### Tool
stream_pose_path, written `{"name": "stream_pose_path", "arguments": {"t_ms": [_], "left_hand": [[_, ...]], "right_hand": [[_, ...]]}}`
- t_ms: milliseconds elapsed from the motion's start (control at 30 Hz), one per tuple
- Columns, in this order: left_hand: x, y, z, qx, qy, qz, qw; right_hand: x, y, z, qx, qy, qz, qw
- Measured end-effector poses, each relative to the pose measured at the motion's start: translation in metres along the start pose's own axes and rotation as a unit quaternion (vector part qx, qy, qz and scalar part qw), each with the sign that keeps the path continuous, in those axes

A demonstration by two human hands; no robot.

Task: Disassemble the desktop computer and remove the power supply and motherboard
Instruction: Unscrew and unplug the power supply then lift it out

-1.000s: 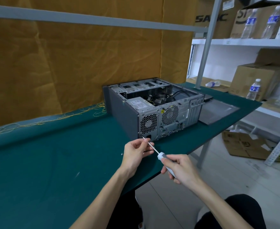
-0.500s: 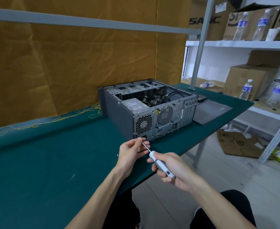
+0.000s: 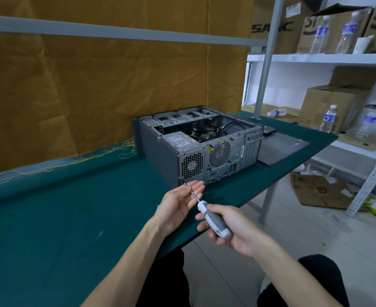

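Open desktop case (image 3: 195, 147) sits on its side on the green table (image 3: 60, 218), rear panel facing near. Right hand (image 3: 233, 229) grips the screwdriver (image 3: 211, 216), tip at the case's lower-left rear corner. Left hand (image 3: 180, 202) is loosely open, fingers steadying the shaft.

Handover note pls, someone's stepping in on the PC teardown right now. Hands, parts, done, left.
Right hand: grips the screwdriver by its grey and white handle, tip at the lower left corner of the case's rear panel.
Left hand: fingers relaxed, steadying the screwdriver shaft; nothing gripped.
Computer case: lies on its side on the green table, rear panel toward the person. The side panel is off and lies flat to the right of it.
Power supply: in the case, cables visible behind it. Motherboard can't be made out clearly.
Done: side panel off.
Left: rear screws, power supply, then motherboard.
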State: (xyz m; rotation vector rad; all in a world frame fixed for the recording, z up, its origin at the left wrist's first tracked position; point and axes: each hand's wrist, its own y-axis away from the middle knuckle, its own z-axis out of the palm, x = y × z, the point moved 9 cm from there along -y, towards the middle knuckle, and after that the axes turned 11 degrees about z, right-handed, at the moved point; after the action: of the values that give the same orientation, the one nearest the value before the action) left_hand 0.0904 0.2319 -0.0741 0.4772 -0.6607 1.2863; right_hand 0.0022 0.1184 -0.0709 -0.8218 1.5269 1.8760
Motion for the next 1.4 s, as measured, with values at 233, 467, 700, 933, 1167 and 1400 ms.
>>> {"name": "stream_pose_path", "arguments": {"t_ms": [233,467,700,933,1167,1400], "left_hand": [[-0.007,-0.001,-0.004,0.024,-0.022,-0.008,0.999],[-0.004,0.005,0.006,-0.007,0.025,-0.029,0.999],[-0.005,0.006,0.004,0.013,-0.022,-0.011,1.0],[-0.004,0.008,0.01,-0.009,0.018,-0.03,0.999],[0.0,0.007,-0.001,0.042,-0.077,0.042,0.995],[0.006,0.01,0.002,0.093,-0.092,0.025,0.991]], "right_hand": [[-0.03,0.016,-0.01,0.277,0.29,-0.241,0.884],[-0.012,0.008,0.002,0.03,0.082,-0.042,0.995],[-0.03,0.016,-0.008,0.215,0.235,-0.205,0.925],[-0.021,0.003,-0.007,0.101,0.145,-0.109,0.978],[-0.033,0.01,-0.016,0.185,0.196,-0.159,0.95],[-0.028,0.008,-0.017,0.11,0.158,-0.109,0.975]]}}
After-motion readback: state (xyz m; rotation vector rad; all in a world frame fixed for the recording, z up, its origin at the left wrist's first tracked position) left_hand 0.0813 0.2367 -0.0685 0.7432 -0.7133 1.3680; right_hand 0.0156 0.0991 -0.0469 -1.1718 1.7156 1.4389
